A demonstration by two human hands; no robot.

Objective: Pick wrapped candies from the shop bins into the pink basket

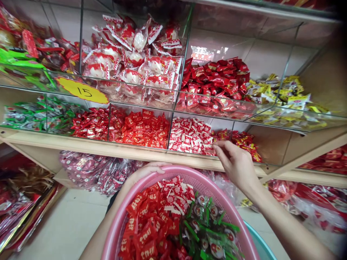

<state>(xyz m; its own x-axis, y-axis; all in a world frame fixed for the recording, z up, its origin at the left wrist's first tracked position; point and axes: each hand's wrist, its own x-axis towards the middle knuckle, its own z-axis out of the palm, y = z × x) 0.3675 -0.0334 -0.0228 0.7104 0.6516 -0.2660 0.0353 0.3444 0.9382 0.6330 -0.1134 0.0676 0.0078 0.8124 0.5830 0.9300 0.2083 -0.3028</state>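
Observation:
My left hand (145, 172) grips the far left rim of a pink plastic basket (114, 220). Inside it lie orange-red wrapped candies (148, 236) at the left, red-and-white wrapped candies (176, 195) at the far side, and green-and-clear wrapped candies (206, 227) at the right. My right hand (235, 162) reaches to the lower shelf, fingers curled in at the right front of a bin of red-and-white candies (189, 135). Its fingertips touch the pile's edge; whether a candy is between them is hidden.
Clear dividers and a front panel (217, 108) part the shelf bins. A yellow price tag reading 15 (82, 90) hangs on the upper one. Below the wooden ledge (81, 147) lie bagged goods (84, 169). A teal tub (258, 242) shows beneath the basket.

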